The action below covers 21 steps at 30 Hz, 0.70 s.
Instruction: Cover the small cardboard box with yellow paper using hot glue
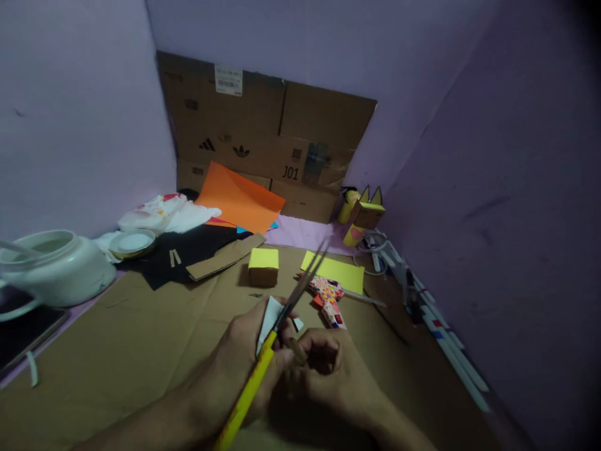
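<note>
My left hand [244,357] is closed around yellow-handled scissors [246,394] and a folded piece of white paper [268,322]. The scissors' long blades point up and away, their tips slightly apart. Close beside it, the fingers of my right hand [333,363] pinch a small brown strip [297,351], which looks like cardboard. The fingertips of both hands nearly meet there, and part of the strip is hidden. A small white scrap [298,324] shows just behind the fingers. Beyond the hands stands a small cardboard box [263,275] with a yellow top.
Past my right hand lie a flower-patterned glue gun [331,294] and a yellow sheet [340,275]. A cardboard animal figure [367,216] stands at the back right. Orange paper [239,197] leans at the back. On the left are a white pot [61,269] and a cardboard strip [225,258].
</note>
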Each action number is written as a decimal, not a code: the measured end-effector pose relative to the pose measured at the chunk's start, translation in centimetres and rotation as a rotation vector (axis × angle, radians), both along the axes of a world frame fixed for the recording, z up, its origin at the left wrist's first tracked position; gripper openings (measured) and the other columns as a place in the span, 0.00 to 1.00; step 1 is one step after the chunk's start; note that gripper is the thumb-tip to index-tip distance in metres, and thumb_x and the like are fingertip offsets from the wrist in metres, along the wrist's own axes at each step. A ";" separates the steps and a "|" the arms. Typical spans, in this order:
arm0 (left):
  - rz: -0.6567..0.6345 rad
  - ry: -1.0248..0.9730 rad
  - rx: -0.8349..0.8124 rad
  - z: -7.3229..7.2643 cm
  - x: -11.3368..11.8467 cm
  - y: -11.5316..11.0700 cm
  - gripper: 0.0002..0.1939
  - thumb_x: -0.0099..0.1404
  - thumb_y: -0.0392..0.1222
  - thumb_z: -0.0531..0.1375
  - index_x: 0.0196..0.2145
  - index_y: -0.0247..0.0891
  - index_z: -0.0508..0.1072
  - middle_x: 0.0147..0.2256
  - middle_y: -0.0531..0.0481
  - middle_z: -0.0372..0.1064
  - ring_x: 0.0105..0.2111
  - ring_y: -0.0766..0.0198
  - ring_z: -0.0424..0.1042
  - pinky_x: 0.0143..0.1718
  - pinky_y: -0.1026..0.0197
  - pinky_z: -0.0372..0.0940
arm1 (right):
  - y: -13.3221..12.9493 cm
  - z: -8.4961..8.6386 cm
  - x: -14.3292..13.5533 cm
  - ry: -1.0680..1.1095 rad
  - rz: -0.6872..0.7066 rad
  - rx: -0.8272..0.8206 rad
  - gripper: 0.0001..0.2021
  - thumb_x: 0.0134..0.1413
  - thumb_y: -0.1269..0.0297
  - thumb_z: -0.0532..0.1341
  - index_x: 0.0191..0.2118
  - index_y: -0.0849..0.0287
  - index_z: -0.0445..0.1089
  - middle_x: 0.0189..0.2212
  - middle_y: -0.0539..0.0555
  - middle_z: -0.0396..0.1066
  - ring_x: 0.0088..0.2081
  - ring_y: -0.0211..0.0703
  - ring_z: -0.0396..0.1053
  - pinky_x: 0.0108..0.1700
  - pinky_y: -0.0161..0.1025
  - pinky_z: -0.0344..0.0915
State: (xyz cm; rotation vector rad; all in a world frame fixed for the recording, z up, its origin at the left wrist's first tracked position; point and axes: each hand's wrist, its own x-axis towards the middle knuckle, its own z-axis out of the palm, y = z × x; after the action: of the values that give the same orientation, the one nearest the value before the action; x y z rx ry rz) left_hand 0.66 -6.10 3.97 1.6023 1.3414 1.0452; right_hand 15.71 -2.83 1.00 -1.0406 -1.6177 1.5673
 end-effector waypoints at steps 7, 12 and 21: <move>0.002 0.050 0.100 -1.3 -0.5 0.6 0.14 0.55 0.36 0.55 0.41 0.41 0.62 0.31 0.53 0.65 0.29 0.64 0.68 0.31 0.64 0.64 | 1.0 0.6 1.0 0.042 -0.189 0.097 0.04 0.34 0.67 0.63 0.19 0.63 0.71 0.13 0.46 0.62 0.17 0.31 0.53 0.18 0.29 0.50; 0.000 0.096 0.073 -1.4 -0.3 0.4 0.16 0.53 0.32 0.54 0.41 0.44 0.62 0.31 0.54 0.67 0.30 0.63 0.68 0.31 0.64 0.65 | 1.1 1.1 1.3 0.064 -0.158 0.084 0.04 0.32 0.68 0.61 0.19 0.62 0.71 0.13 0.47 0.63 0.17 0.32 0.55 0.18 0.29 0.52; 0.024 -0.014 -0.032 -3.0 0.5 0.2 0.14 0.53 0.39 0.58 0.40 0.41 0.64 0.29 0.52 0.66 0.30 0.62 0.68 0.32 0.64 0.65 | 0.4 0.4 1.2 -0.018 -0.021 0.162 0.05 0.33 0.74 0.58 0.20 0.63 0.71 0.16 0.47 0.64 0.19 0.32 0.55 0.20 0.30 0.53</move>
State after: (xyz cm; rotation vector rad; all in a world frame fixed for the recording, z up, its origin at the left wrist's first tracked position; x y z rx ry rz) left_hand 1.17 -5.88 0.95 1.5557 1.3645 1.0422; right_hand 16.93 -2.38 1.38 -0.9845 -1.7087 1.3914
